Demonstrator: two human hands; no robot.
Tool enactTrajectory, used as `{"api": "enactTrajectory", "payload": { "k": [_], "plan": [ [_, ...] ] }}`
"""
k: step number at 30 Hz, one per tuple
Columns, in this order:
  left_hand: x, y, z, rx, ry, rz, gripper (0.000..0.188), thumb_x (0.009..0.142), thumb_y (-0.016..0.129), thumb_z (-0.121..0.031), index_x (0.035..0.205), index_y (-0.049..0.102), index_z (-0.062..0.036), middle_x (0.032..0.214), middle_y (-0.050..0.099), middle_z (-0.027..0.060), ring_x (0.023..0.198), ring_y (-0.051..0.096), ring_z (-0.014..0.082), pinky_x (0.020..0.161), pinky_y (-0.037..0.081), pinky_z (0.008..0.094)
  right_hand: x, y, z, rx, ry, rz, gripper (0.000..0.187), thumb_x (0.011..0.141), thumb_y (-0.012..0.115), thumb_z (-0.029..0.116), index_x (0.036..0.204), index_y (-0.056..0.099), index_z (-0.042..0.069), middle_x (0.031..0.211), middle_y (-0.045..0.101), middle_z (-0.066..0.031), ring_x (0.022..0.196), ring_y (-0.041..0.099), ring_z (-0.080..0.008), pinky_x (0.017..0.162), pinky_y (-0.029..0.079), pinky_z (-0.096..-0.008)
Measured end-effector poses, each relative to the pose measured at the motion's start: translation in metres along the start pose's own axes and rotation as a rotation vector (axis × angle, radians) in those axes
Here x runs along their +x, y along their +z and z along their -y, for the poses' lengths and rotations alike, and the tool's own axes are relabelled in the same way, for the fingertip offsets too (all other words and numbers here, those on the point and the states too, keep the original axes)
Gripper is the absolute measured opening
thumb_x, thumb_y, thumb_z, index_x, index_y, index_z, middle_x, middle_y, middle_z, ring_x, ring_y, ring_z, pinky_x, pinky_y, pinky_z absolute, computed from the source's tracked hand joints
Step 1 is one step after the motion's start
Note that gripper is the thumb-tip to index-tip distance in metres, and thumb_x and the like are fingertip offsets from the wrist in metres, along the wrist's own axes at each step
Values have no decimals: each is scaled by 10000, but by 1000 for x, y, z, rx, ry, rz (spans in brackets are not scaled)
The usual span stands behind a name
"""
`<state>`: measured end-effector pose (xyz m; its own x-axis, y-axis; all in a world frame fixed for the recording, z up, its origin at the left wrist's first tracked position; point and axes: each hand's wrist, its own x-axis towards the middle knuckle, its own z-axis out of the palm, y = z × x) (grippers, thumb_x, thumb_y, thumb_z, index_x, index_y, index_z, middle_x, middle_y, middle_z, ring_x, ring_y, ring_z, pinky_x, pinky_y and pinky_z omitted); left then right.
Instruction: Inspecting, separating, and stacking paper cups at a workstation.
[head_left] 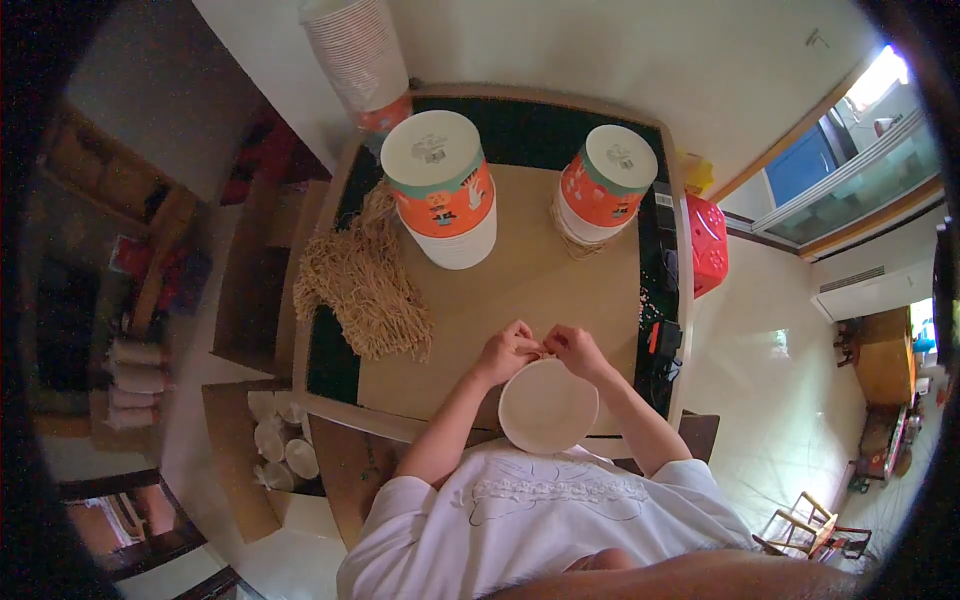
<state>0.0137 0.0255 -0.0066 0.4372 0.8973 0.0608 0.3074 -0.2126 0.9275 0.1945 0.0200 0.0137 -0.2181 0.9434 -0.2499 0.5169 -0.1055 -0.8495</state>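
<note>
Against my shirt, at the table's near edge, a round white paper tub (548,410) shows its pale round face toward me. At its far rim my left hand (510,352) is closed in a pinch. My right hand (576,350) pinches right beside it, fingertips almost meeting the left ones. What lies between the fingers is too small to make out. Left of my hands spreads a pile of tan twisted-paper cords (370,290). Beyond stand an upside-down stack of orange-and-green printed paper tubs (440,195) and a smaller stack of them (606,185).
A cardboard sheet (500,300) covers most of the dark green table. A tall stack of white tubs (355,50) rises at the far left corner. An open carton (240,450) with white tubs sits on the left floor. A red plastic stool (706,245) stands right of the table.
</note>
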Motion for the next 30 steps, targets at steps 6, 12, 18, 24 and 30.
{"api": "enactTrajectory", "payload": {
  "k": [6,12,18,24,30],
  "plan": [
    [1,1,-5,14,-30,15,135,706,660,-166,779,620,-59,805,521,33,753,558,159,649,453,270,-2,2,-3,37,-17,-2,89,777,553,86,804,583,7,640,583,-81,572,527,-128,539,431,-266],
    [-5,11,4,-643,-495,34,110,791,558,-156,853,570,-66,741,564,14,671,540,116,570,425,239,-6,1,11,-4,-19,-25,98,771,568,104,791,599,13,639,588,-82,577,531,-125,544,430,-264],
    [-6,10,-10,-974,-765,-91,147,833,497,-208,782,570,-91,630,521,-20,500,467,50,415,348,173,-14,10,19,-17,-48,-162,88,745,596,111,783,617,34,662,580,-98,578,540,-167,545,435,-281],
    [-10,6,-13,-1041,-760,-82,162,842,513,-215,765,570,-84,606,508,-29,472,456,44,397,333,156,-24,15,37,-232,-226,-348,46,713,600,83,751,624,73,715,578,-80,628,544,-225,583,428,-322],
    [-14,8,-7,-1040,-761,-103,133,825,545,-189,771,593,-76,593,503,-40,456,441,40,397,325,160,-31,23,39,-346,-359,-448,78,699,593,57,766,624,83,724,577,-55,721,544,-226,703,396,-344]
  ]
}}
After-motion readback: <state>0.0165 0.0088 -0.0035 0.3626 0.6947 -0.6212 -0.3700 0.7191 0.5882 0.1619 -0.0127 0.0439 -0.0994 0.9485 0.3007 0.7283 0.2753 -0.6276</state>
